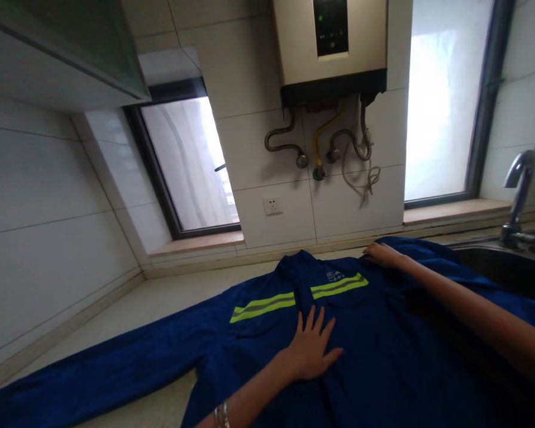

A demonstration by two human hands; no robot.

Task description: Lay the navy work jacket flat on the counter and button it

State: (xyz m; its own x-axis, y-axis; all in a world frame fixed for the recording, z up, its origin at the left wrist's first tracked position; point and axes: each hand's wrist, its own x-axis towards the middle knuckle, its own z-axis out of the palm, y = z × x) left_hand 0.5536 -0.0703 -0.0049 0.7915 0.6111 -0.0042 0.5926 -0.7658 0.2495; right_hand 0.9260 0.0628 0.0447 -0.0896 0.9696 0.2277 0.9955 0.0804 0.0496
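Observation:
A blue work jacket (258, 339) lies spread front side up on the countertop, its collar toward the wall. Yellow-green reflective strips with a grey centre cross its chest, and a small pale print sits above the strip on the right. My left hand (310, 351) rests flat on the jacket's front near the middle, fingers spread. Over at the shoulder on the right, my right hand (383, 255) lies on the fabric with its fingers stretched to the left. One sleeve (116, 362) reaches out to the lower left; the other runs right, partly behind my right forearm.
A sink (485, 267) with a chrome faucet (517, 190) is at the right, close to the jacket's sleeve. A water heater (332, 47) with hoses hangs on the tiled wall above a socket (273, 206). Two windows flank it; a cabinet (71, 53) overhangs the upper left.

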